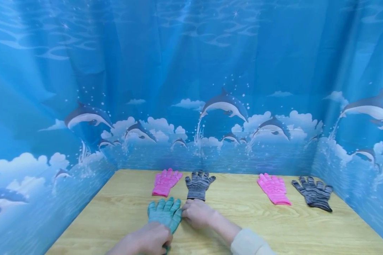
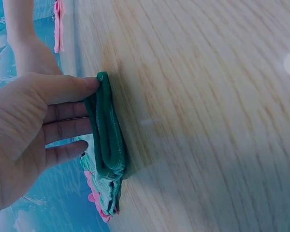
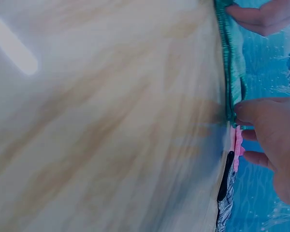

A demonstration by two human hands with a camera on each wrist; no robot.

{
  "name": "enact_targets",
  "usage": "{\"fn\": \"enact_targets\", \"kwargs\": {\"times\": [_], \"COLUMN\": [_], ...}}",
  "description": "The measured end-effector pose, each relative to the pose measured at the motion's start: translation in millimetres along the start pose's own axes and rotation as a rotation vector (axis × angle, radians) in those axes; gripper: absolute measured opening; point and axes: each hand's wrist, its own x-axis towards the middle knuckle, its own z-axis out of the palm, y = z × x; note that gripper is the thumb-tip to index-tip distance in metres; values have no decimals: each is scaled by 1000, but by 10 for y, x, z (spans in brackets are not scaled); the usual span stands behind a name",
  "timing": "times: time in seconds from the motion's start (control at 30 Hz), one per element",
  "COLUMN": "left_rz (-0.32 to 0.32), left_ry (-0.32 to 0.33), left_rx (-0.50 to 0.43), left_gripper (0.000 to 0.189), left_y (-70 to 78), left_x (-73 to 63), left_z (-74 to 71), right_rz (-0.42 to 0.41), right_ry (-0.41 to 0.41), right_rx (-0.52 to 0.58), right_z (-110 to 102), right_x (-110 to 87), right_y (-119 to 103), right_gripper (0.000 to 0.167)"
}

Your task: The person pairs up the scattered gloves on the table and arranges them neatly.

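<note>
A green glove (image 1: 166, 212) lies on the table near its front, its fingers pointing to the back. My left hand (image 1: 150, 239) pinches the dark green cuff (image 2: 104, 130) between thumb and fingers; the left wrist view shows the cuff's opening side-on. At the glove's right side, my right hand (image 1: 198, 213) pinches the edge by one of its fingers, with the thumb on the fabric in the right wrist view, where the hand (image 3: 275, 140) hides part of it. Just behind the right hand is a grey-and-black striped glove (image 1: 199, 186).
Left of the striped glove lies a pink glove (image 1: 166, 182). Farther right are another pink glove (image 1: 274, 189) and another striped glove (image 1: 316, 194). The wooden table (image 1: 115, 209) is bordered at the back and sides by a blue dolphin-print curtain (image 1: 191, 71).
</note>
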Motion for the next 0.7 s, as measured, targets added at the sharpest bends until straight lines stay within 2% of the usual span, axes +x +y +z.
{"fn": "enact_targets", "kwargs": {"times": [0.07,0.1,0.2,0.27,0.37,0.43,0.5,0.6,0.7], "left_rz": [42,61,51,33,-41,-115,-194,-307,-409], "left_ry": [2,-17,-1,59,199,297,350,369,337], "left_rx": [-15,-50,-88,-108,-111,-63,-36,8,1], "left_gripper": [11,17,10,7,7,9,10,12,21], "left_y": [69,123,113,55,-107,-235,-359,-510,-615], "left_x": [-54,-73,-105,-104,-104,-106,-112,-112,-77], "left_z": [-142,-252,-328,-347,-361,-364,-362,-335,-295], "right_rz": [57,93,217,306,421,474,504,538,570], "right_ry": [26,42,91,108,123,131,138,128,110], "right_rx": [50,78,167,240,333,375,386,374,348], "right_z": [0,0,23,35,57,67,84,115,164], "right_x": [32,48,100,131,194,244,291,346,379], "right_y": [25,35,59,71,79,76,68,49,27], "right_gripper": [9,10,11,12,11,12,11,11,9]}}
